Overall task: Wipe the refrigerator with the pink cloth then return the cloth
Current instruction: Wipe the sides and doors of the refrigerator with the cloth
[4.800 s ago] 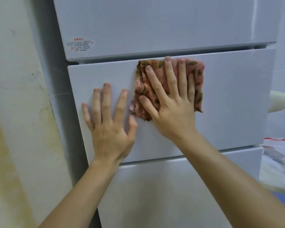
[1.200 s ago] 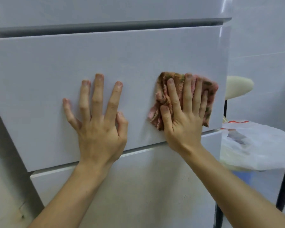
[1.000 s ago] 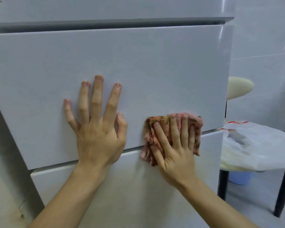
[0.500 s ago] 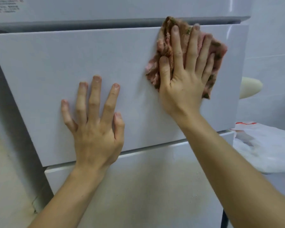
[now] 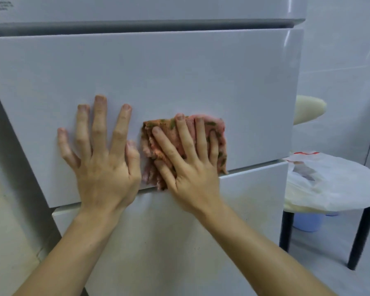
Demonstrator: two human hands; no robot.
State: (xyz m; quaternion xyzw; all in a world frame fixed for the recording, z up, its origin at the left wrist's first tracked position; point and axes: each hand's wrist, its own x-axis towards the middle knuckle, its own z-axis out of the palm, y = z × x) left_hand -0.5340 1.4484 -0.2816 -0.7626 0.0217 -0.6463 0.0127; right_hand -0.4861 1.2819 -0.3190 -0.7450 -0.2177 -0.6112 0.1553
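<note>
The white refrigerator [image 5: 179, 77] fills the view, its middle drawer front facing me. The pink cloth [image 5: 158, 133], folded and flecked with green and orange, lies flat against the lower part of that drawer front, its bottom edge over the gap to the lower door. My right hand [image 5: 190, 165] presses the cloth to the surface with straight, spread fingers. My left hand [image 5: 103, 159] rests flat on the drawer front just left of the cloth, fingers spread, holding nothing.
To the right stands a small round table [image 5: 359, 210] with black legs, covered by a white plastic bag [image 5: 329, 176]. A pale blue bucket [image 5: 308, 221] sits under it. A cream rounded object [image 5: 308, 108] shows behind the refrigerator's right edge. A wall runs along the left.
My right hand slid the cloth from the drawer's top right edge down and left to the bottom edge, beside my left hand. My left hand stayed put.
</note>
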